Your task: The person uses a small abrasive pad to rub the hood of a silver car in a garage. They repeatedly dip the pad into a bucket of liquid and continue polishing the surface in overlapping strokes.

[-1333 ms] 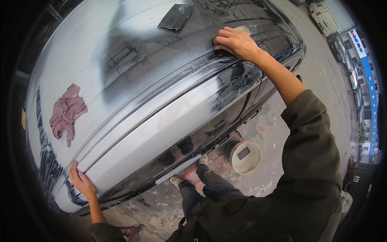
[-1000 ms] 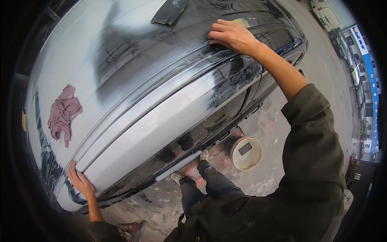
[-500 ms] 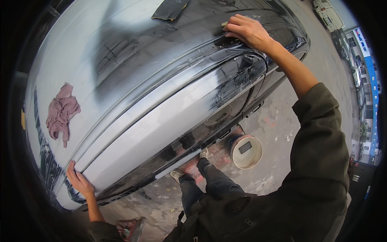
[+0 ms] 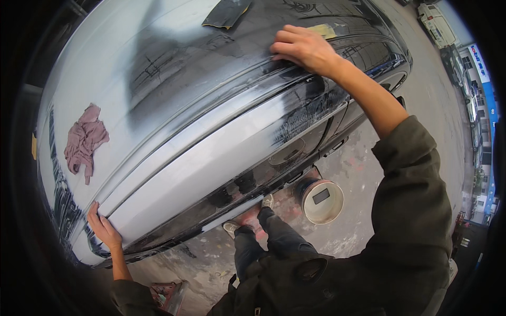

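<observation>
A car roof (image 4: 211, 68), part whitish grey and part glossy black, spreads in front of me. My right hand (image 4: 305, 50) is at its far side, fingers bent and pressed together at the long roof groove (image 4: 226, 81); whatever they may hold is hidden beneath them. Just behind that hand lies a yellow sheet (image 4: 323, 31), partly covered by it. My left hand (image 4: 104, 230) rests with fingers stretched out on the near left end of the roof edge, holding nothing.
A crumpled mauve cloth (image 4: 87, 142) lies on the roof at left, and a dark sheet with a yellow edge (image 4: 226, 13) at the top. A bucket (image 4: 333, 213) with a dark rectangular block in it stands on the stained floor beside my feet. Parked vehicles (image 4: 437, 23) line the far right.
My right hand has moved left along the roof groove, uncovering more of the yellow sheet. My left hand stays at the roof edge. The view has shifted slightly.
</observation>
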Motion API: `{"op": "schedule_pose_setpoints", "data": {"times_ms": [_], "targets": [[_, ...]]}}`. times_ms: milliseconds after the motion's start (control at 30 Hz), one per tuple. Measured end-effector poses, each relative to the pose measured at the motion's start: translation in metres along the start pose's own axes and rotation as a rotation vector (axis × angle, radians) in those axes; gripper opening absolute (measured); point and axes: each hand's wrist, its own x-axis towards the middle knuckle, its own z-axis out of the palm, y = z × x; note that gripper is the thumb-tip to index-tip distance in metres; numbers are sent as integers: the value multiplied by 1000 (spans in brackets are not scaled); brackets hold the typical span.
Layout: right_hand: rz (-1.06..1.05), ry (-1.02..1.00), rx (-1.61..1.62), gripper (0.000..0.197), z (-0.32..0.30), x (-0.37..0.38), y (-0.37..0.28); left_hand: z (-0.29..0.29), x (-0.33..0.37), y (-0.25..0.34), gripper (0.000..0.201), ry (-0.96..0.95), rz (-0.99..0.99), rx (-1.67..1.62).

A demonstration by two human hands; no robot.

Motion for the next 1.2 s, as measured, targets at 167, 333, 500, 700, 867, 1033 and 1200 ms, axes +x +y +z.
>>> {"op": "schedule_pose_setpoints", "data": {"times_ms": [167, 333, 500, 700, 867, 1033, 1200], "targets": [[-24, -40, -15, 16, 0, -5, 2, 6, 1, 12, 43, 17, -11, -45], [-151, 23, 146, 9, 36, 87, -84, 0, 1, 12, 41, 25, -24, -41], [-161, 81, 161, 15, 51, 118, -119, 2, 5, 13, 39, 26, -33, -37], [-153, -18, 97, 18, 12, 71, -58, 1, 2, 21, 39, 58, -52, -49], [-217, 56, 201, 14, 52, 133, -131, 5, 4, 25, 39, 61, -68, -53], [-175, -67, 206, 13, 80, 215, -225, 3, -1, 14, 39, 52, -63, -49], [-184, -5, 184, 6, 53, 134, -127, 2, -2, 8, 40, 51, -58, -39]]}}
